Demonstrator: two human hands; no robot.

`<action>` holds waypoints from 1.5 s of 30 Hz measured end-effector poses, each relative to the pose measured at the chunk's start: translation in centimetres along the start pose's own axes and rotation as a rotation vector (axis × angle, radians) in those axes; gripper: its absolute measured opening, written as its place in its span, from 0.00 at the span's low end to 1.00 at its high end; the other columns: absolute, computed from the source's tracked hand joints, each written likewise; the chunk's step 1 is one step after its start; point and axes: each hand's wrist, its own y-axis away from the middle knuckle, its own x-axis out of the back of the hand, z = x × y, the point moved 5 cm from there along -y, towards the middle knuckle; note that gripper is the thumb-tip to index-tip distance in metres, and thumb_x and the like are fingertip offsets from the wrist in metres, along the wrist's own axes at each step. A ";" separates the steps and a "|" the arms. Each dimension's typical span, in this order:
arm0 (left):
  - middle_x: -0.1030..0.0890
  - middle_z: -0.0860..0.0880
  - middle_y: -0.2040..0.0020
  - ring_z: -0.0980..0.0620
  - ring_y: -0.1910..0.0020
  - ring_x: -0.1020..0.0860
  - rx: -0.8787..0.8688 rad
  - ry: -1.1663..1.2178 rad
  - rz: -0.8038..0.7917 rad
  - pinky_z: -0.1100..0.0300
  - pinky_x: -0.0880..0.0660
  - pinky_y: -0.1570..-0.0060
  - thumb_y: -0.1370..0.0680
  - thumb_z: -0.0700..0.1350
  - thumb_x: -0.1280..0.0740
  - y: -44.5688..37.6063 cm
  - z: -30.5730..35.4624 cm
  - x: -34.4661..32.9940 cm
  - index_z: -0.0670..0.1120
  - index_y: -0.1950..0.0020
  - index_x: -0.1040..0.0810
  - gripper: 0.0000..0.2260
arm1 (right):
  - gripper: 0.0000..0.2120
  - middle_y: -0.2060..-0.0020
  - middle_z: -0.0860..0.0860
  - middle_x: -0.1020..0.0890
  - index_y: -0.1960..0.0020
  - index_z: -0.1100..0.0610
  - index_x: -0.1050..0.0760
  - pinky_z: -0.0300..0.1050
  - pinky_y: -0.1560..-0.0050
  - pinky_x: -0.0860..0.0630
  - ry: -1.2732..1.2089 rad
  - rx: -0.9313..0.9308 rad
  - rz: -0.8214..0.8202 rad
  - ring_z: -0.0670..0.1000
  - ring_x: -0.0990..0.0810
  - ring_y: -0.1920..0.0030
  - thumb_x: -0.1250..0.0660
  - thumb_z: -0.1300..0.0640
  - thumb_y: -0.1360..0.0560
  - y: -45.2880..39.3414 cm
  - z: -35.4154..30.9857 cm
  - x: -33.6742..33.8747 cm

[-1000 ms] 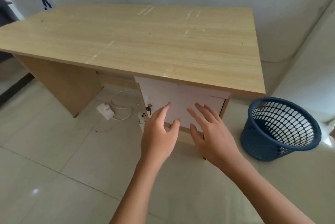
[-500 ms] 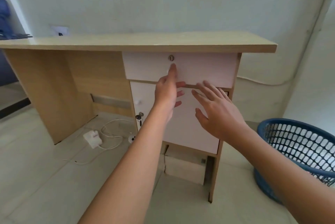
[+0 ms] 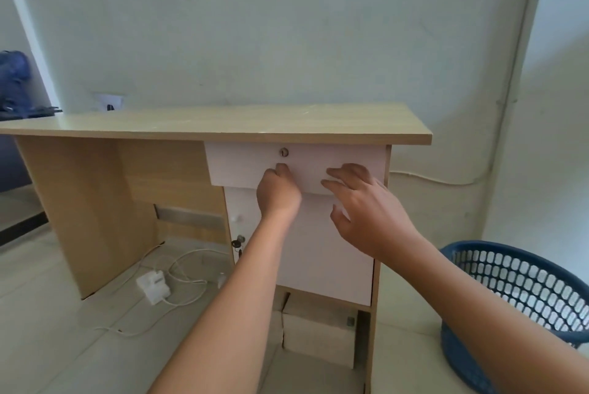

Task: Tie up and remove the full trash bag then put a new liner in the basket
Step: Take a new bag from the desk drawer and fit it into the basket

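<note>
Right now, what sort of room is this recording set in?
Probably a plain office or study room: a wooden desk with a lockable white drawer, a wall socket behind it, and a blue mesh wastebasket on the tiled floor.

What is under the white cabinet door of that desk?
Below the cabinet door sits a pale block or box on the floor, in the desk's open bottom gap. Whatever lies farther back is hidden in shadow.
</note>
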 end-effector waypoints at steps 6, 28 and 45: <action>0.25 0.44 0.59 0.46 0.60 0.26 -0.051 0.188 0.034 0.43 0.21 0.56 0.16 0.52 0.46 2.4 -1.2 1.8 0.38 0.51 0.26 0.19 | 0.18 0.41 0.51 0.21 0.38 0.58 0.22 0.48 0.50 0.21 0.040 0.060 0.211 0.55 0.24 0.40 0.29 0.59 0.27 -1.5 -1.8 3.3; 0.20 0.44 0.43 0.43 0.42 0.20 0.388 0.815 -0.011 0.40 0.19 0.45 0.26 0.61 0.28 6.5 -2.2 5.0 0.44 0.30 0.29 0.32 | 0.15 0.52 0.52 0.19 0.42 0.57 0.21 0.49 0.53 0.27 0.028 -0.062 0.164 0.56 0.22 0.50 0.26 0.56 0.27 -2.1 -4.3 5.6; 0.20 0.42 0.41 0.45 0.43 0.19 0.341 0.844 0.034 0.40 0.18 0.47 0.28 0.59 0.27 8.7 -4.6 6.2 0.38 0.31 0.30 0.34 | 0.16 0.58 0.59 0.21 0.58 0.63 0.27 0.45 0.59 0.26 -0.074 -0.414 -0.650 0.57 0.21 0.58 0.44 0.55 0.17 -7.7 -3.4 7.4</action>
